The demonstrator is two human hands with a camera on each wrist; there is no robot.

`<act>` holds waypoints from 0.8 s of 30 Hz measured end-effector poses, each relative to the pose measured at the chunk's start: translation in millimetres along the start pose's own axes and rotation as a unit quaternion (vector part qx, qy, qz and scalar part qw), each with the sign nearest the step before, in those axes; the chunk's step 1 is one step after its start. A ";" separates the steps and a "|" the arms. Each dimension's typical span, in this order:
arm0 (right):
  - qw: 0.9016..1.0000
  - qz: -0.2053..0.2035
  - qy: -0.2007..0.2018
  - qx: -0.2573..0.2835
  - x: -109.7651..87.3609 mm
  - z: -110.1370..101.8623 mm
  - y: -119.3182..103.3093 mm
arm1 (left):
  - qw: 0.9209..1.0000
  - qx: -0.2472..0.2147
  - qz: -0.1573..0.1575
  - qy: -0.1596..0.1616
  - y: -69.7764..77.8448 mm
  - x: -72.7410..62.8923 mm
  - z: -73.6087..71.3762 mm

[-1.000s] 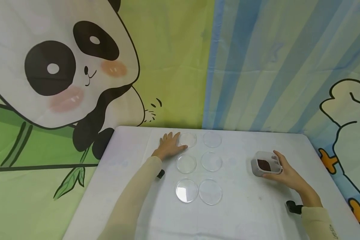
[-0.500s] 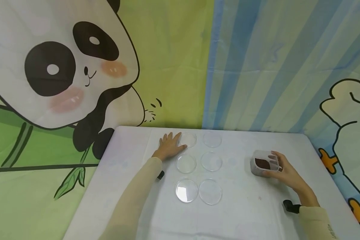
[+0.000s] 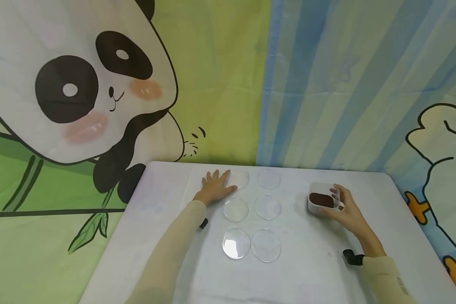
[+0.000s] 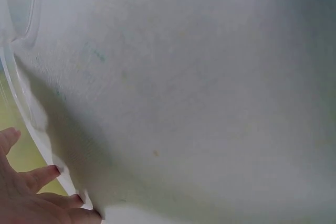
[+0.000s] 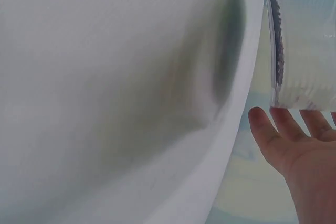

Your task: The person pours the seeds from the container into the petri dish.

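Note:
My right hand (image 3: 348, 214) grips a clear plastic tub (image 3: 314, 208) by its right side, thumb at the near wall and fingers at the far one. Dark brown, soil-like crumbs (image 3: 321, 200) lie in the tub. The right wrist view shows the tub (image 5: 307, 40) off the table surface, fingertips against its wall. My left hand (image 3: 214, 188) rests on the table with fingers spread, thumb and forefinger at the edge of the far-left clear round dish (image 3: 239, 179). In the left wrist view the left hand's (image 4: 39, 195) fingertips touch the white surface.
Several clear dishes stand in two columns mid-table, among them a middle-left dish (image 3: 236, 209), a near-left dish (image 3: 236, 243) and a near-right dish (image 3: 266, 245). Behind the white table (image 3: 308, 270) hangs a printed cloth (image 3: 220, 84) with a panda.
My right hand has moved left with the tub, toward the dishes, and more of the brown crumbs show in it. The left hand stays in place.

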State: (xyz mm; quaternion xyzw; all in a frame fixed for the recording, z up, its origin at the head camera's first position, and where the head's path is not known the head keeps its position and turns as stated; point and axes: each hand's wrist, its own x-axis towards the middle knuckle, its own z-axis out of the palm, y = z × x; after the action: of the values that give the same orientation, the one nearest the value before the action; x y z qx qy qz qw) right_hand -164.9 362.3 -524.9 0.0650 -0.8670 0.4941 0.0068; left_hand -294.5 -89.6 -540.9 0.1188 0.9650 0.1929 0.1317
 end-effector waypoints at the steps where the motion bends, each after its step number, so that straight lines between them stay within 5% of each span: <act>1: 1.000 -0.001 0.005 -0.006 2.5 2.7 -2.3 | 1.000 -0.002 0.001 0.000 0.3 0.0 0.0; 24: 0.994 -0.090 0.023 -0.060 74.6 70.0 -55.3 | 1.000 0.008 0.008 0.023 -1.7 -1.4 2.7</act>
State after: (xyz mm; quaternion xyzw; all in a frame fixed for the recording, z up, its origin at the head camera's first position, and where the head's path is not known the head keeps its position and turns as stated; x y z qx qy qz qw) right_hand -228.6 266.5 -507.7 0.1305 -0.8854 0.4398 0.0753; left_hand -292.7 -90.5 -543.7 0.1228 0.9683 0.1893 0.1069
